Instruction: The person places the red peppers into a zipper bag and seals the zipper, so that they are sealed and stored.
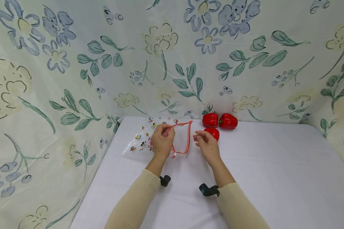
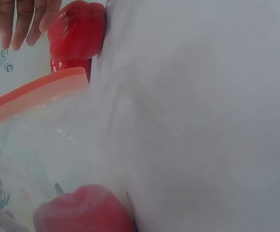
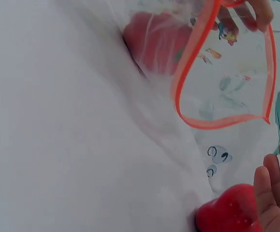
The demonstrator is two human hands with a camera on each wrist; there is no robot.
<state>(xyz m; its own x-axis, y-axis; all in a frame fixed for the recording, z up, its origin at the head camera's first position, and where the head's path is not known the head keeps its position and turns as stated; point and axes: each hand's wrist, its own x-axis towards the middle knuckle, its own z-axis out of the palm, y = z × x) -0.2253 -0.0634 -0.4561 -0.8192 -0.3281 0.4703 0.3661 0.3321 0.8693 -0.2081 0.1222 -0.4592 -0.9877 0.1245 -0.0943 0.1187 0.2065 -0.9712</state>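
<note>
My left hand grips the rim of a clear zip bag printed with small cartoon figures. The red-orange zip edge stands spread apart in a loop facing right. Through the plastic a red bell pepper shows inside the bag, also in the left wrist view. To the right of the bag's mouth, my right hand hovers with loosely bent fingers and holds nothing. Just behind it lies another red bell pepper, partly covered by that hand.
Two more red bell peppers lie side by side at the table's back edge. A white cloth covers the table. Floral fabric hangs behind it and along the sides. Dark wrist cameras sit on both forearms.
</note>
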